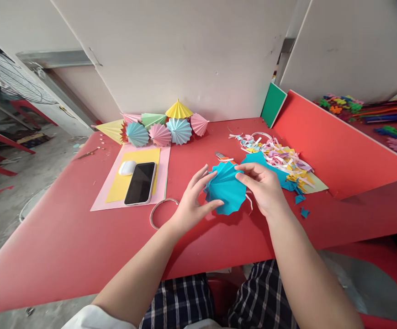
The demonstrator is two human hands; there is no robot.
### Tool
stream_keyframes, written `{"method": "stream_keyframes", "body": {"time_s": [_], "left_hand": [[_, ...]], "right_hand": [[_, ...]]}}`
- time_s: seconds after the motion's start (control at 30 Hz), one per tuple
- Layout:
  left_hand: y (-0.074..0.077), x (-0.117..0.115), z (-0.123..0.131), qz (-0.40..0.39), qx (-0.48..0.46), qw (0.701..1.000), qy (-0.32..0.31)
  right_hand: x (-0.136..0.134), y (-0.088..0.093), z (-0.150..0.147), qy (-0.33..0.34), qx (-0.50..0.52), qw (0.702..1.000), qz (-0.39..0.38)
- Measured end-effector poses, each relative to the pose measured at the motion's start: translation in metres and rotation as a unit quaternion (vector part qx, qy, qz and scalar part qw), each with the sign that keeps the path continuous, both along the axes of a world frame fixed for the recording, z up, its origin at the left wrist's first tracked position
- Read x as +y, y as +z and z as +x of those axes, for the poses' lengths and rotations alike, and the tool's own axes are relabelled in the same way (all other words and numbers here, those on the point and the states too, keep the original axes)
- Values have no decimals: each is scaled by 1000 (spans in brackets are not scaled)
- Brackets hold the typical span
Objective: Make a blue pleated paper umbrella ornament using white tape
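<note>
A pleated blue paper piece (228, 189) with a zigzag edge is held up over the red table (126, 249). My left hand (196, 196) is at its left side, fingers and thumb curved round that edge. My right hand (263, 185) pinches its upper right edge between thumb and fingers. Behind the piece lies a cutter (226, 158) with an orange part, partly hidden. A roll of tape (164, 212) lies left of my left hand. More blue paper (258, 160) is beyond my right hand.
Folded paper cones and fans (159, 130) stand at the back. A phone (140, 183) and white case (127, 167) lie on yellow and pink sheets (100, 201). Paper scraps (277, 153) are heaped at the right, beside a leaning red board (338, 151) and green board (273, 105).
</note>
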State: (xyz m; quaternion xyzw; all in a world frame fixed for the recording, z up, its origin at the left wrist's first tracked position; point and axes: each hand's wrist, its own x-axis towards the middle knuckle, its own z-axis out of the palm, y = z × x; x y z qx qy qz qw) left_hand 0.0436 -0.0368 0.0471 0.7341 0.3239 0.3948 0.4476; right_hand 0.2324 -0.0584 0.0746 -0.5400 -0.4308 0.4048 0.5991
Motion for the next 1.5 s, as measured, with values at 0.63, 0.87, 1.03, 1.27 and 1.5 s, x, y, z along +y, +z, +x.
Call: {"method": "stream_keyframes", "body": {"time_s": [0.63,0.87,1.03,1.27,1.5], "left_hand": [[-3,-21,15,-170,-161,969,-73],[0,-19,17,-345,-257,896,-113],[1,-20,17,-411,-259,868,-101],[2,-11,14,-435,-320,841,-36],[2,-10,17,-438,-311,843,-12]], "right_hand": [[-23,25,-26,169,30,985,13],[-34,39,-20,115,-6,991,69],[-33,42,-11,-3,-53,991,125],[-9,16,12,-141,-121,974,128],[-3,-5,-13,-18,-25,994,100]]}}
